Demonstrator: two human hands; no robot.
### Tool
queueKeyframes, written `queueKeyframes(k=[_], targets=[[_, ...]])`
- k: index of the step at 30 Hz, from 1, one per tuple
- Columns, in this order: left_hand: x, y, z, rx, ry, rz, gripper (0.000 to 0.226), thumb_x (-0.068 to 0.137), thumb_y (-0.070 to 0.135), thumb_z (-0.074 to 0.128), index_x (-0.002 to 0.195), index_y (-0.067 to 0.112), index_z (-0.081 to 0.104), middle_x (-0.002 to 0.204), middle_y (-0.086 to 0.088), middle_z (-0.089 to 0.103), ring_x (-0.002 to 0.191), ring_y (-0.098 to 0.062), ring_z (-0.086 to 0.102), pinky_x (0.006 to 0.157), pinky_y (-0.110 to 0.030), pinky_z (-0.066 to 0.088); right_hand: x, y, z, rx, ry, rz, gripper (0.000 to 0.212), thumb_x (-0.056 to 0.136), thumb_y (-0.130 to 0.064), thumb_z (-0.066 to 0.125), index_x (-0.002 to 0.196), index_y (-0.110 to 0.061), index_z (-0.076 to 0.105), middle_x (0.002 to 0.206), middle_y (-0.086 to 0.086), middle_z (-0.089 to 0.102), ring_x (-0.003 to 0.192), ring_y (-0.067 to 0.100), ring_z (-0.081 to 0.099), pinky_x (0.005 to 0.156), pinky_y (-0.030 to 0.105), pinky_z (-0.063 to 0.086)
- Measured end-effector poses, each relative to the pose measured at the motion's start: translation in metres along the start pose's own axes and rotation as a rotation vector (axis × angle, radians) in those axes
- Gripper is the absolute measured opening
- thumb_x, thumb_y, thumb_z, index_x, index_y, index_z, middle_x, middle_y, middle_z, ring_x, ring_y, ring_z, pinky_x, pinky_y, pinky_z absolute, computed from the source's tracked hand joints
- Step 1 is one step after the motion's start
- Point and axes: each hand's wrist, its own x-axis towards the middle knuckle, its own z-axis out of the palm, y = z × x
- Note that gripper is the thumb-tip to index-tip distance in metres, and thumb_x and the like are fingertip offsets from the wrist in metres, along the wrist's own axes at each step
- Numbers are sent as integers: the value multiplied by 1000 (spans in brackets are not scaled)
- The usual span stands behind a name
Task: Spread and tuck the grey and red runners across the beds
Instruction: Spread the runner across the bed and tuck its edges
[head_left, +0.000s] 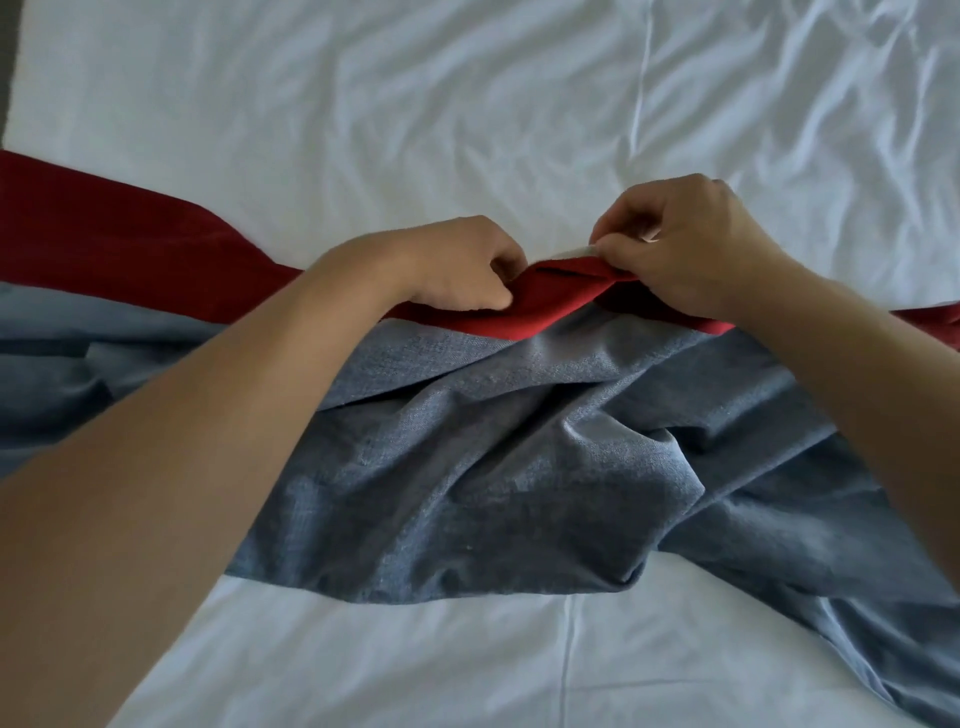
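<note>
A runner with a grey part (493, 457) and a red band (104, 244) along its far edge lies across the white bed (415, 114). The grey cloth is bunched and creased in the middle and to the right. My left hand (457, 265) pinches the red edge at the centre. My right hand (691, 249) grips the same red edge just to the right, where the band is folded over and a pale underside shows. Both forearms reach over the grey cloth.
White sheets with wrinkles stretch beyond the runner, with a seam (641, 104) running away from me at the right. More white sheet (363, 665) lies in front of the runner. A dark strip (8, 62) shows at the far left edge.
</note>
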Motion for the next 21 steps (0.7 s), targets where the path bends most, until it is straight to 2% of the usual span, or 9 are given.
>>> queueKeyframes(k=[3,6,10,12,14,17,19,21], targets=[[2,-4,1,36,134,-13,18,82,14,55,91,24,67,88,5,68,88,-18,64,73,-32,50,-3,-12,10,41,26,-57,16,81,-39,69,96,-33,71,89,-12,67,87,4,60,82,16,47],[2,-14,1,72,339,24,26,83,16,56,104,25,70,99,5,68,91,-16,61,76,-27,47,-2,-19,23,-80,37,-132,23,75,-44,66,95,-33,70,91,-11,61,91,13,59,82,34,49],[-4,-22,2,98,481,100,31,86,12,55,109,22,73,103,2,72,85,-13,60,79,-23,44,5,-13,28,-176,137,-52,14,88,-34,62,97,-29,70,95,-10,63,95,15,55,78,30,40],[-4,-20,7,214,579,164,30,86,9,52,106,16,74,101,-3,71,88,-21,64,83,-30,47,7,-8,31,-188,203,24,15,90,-31,61,99,-24,71,97,-6,66,91,16,54,77,30,39],[1,-14,14,382,680,255,27,82,5,50,93,10,73,89,-6,68,77,-28,62,80,-38,48,10,-6,35,-226,264,68,16,90,-27,59,98,-19,71,102,-1,65,93,19,55,77,32,41],[8,-10,20,534,735,233,17,76,11,51,84,7,66,78,-6,60,73,-29,54,72,-37,40,14,-17,41,-225,295,-45,22,86,-21,57,103,-16,70,108,2,65,103,25,58,87,42,47],[9,-16,18,532,727,207,18,78,17,52,87,7,63,80,-6,56,78,-29,52,70,-35,33,18,-30,48,-224,235,-175,27,85,-22,56,108,-19,71,103,2,69,97,26,61,89,43,47],[6,-22,11,495,669,182,18,85,22,50,90,8,60,81,-7,55,78,-31,53,68,-34,31,24,-39,58,-238,205,-233,24,86,-22,54,100,-20,73,92,1,70,86,26,63,88,43,47]])
